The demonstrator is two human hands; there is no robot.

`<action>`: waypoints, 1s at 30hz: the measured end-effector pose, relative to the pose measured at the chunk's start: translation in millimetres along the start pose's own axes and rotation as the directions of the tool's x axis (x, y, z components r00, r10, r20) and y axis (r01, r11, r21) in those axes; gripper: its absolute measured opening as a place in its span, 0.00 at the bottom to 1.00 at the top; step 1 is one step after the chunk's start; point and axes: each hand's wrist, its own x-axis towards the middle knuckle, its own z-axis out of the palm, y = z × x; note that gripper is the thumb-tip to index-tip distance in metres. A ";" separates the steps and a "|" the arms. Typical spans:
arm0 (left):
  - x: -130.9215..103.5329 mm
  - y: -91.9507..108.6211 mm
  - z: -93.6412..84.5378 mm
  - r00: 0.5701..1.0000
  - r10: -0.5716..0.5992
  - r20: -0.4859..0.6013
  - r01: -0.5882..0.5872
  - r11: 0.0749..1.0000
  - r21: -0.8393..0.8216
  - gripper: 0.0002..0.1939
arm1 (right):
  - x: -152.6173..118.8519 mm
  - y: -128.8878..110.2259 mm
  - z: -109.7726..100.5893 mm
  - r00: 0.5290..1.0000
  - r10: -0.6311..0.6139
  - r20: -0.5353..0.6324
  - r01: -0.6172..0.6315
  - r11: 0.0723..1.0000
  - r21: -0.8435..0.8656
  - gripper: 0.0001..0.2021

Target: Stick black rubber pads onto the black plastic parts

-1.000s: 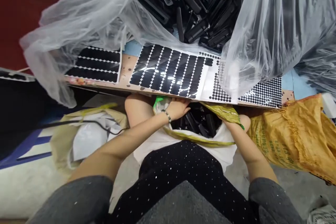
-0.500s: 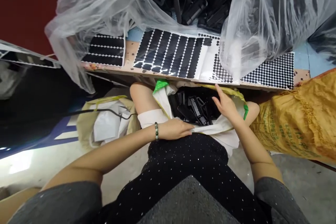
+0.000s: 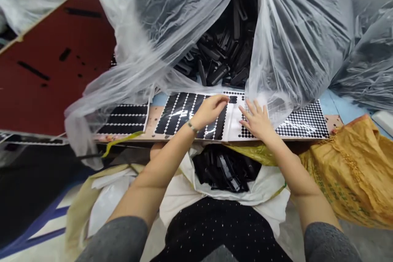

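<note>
My left hand (image 3: 211, 110) is over a sheet of long black stickers (image 3: 178, 110), its fingers curled together; whether something is between them is too small to tell. My right hand (image 3: 257, 119) spreads its fingers over a sheet of black dots (image 3: 301, 125), beside the plastic's lower edge, and holds nothing. Behind both hands, a big clear plastic bag (image 3: 294, 41) lies open around a heap of black plastic parts (image 3: 217, 57). On my lap a white sack (image 3: 267, 180) holds more black parts (image 3: 229, 170).
An orange woven sack (image 3: 356, 168) stands at the right. At the lower left is a beige bag (image 3: 76, 200) with white paper inside. A dark red board (image 3: 58, 61) leans at the left. The table edge (image 3: 150, 136) runs across above my lap.
Both hands have moved from the lap sack's rim up onto the sticker sheets on the table. The view has shifted, showing more of the plastic bag and its heap.
</note>
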 end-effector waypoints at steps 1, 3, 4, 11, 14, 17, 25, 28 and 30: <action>26.5 -5.2 7.1 0.998 -0.018 -0.055 0.021 0.999 0.044 0.14 | 12.1 17.0 -0.7 0.997 0.055 0.046 -0.051 0.995 -0.081 0.25; 70.8 -12.3 21.8 0.999 -0.012 -0.033 0.018 0.980 0.199 0.17 | 25.6 55.9 -5.8 0.975 0.217 0.038 -0.208 0.964 -0.164 0.24; 87.9 -14.3 28.7 1.000 -0.006 0.009 0.003 0.959 0.284 0.18 | 28.1 75.4 -10.7 0.967 0.256 -0.009 -0.254 0.953 -0.163 0.23; 131.1 -18.0 49.4 0.984 -0.087 0.153 -0.007 0.847 0.531 0.16 | 43.1 143.7 -53.8 0.902 0.365 -0.233 -0.387 0.920 -0.058 0.22; 129.4 -21.1 39.7 0.979 -0.125 0.163 0.010 0.820 0.572 0.15 | 49.8 141.4 -52.6 0.902 0.390 -0.185 -0.399 0.917 -0.009 0.23; 123.1 -28.0 24.5 0.980 -0.120 0.157 0.009 0.822 0.570 0.14 | 37.3 127.1 -45.3 0.895 0.435 -0.099 -0.437 0.899 -0.005 0.23; 93.6 -54.2 -3.4 0.998 0.064 0.016 -0.066 0.952 0.298 0.06 | 2.6 47.7 -18.6 0.929 0.369 -0.010 -0.364 0.921 0.142 0.14; 81.2 -52.7 -12.8 0.987 0.137 -0.083 -0.113 0.965 0.238 0.07 | 16.6 31.9 0.6 0.900 0.427 0.083 -0.435 0.878 0.201 0.10; 68.6 -45.7 -18.2 0.975 0.155 -0.160 -0.131 0.980 0.150 0.09 | 26.2 29.8 9.7 0.873 0.478 0.100 -0.488 0.851 0.194 0.09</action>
